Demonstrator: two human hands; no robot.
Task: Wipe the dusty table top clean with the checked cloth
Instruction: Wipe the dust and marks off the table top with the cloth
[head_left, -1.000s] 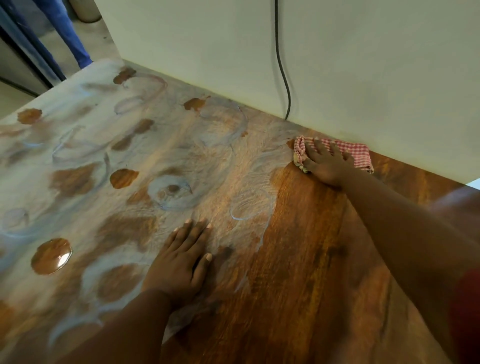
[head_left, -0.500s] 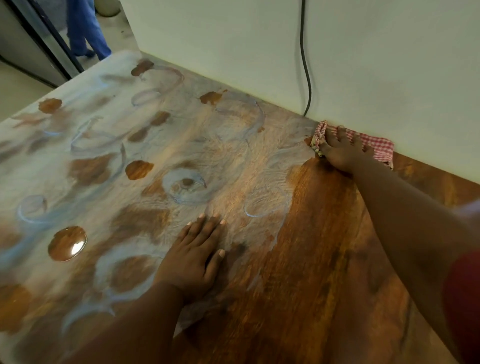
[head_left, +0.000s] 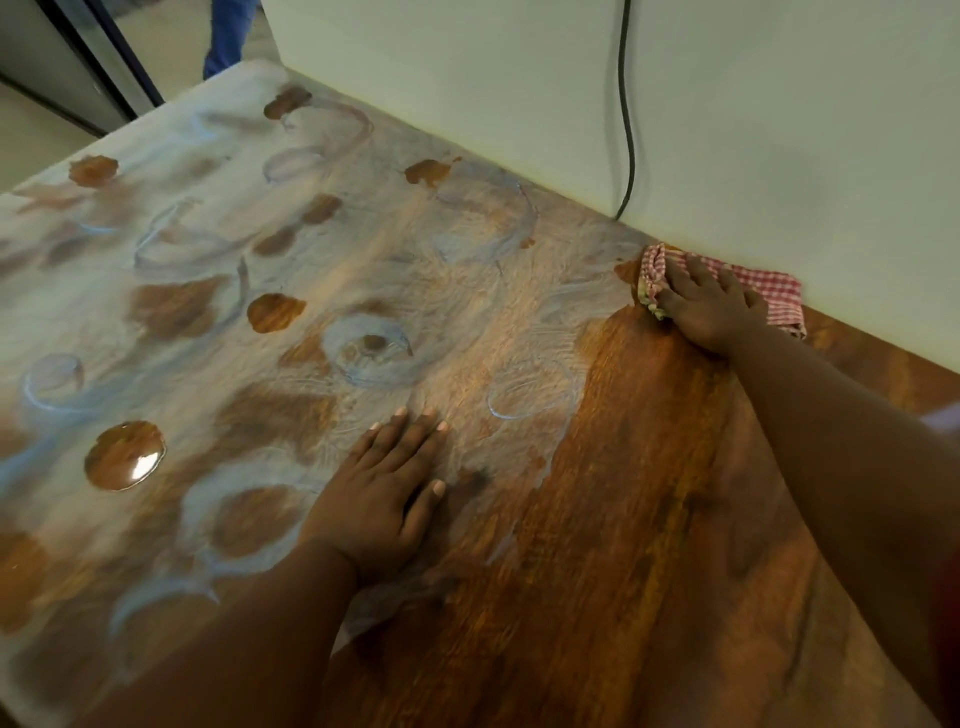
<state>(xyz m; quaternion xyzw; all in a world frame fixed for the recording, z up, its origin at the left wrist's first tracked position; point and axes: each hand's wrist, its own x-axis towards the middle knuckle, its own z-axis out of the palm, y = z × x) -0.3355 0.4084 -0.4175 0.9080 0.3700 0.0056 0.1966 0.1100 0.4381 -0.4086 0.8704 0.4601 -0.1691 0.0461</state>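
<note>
The wooden table top (head_left: 639, 519) is dark and clean on its right part. Its left and middle are covered in pale dust with ring marks and bare round patches. A red-and-white checked cloth (head_left: 769, 291) lies bunched at the far edge against the wall. My right hand (head_left: 709, 306) presses down on it with fingers spread over the cloth. My left hand (head_left: 384, 493) rests flat on the table near the middle, fingers together, holding nothing, right at the border between dusty and wiped wood.
A pale wall (head_left: 779, 130) runs along the table's far edge, with a black cable (head_left: 628, 130) hanging down it to the table. At the top left, a person's leg in blue trousers (head_left: 226, 36) stands on the floor beyond the table's corner.
My right hand and the cloth have stayed at the wall edge, shifting slightly left along it. The left hand has not moved on the table. The camera view has drifted.
</note>
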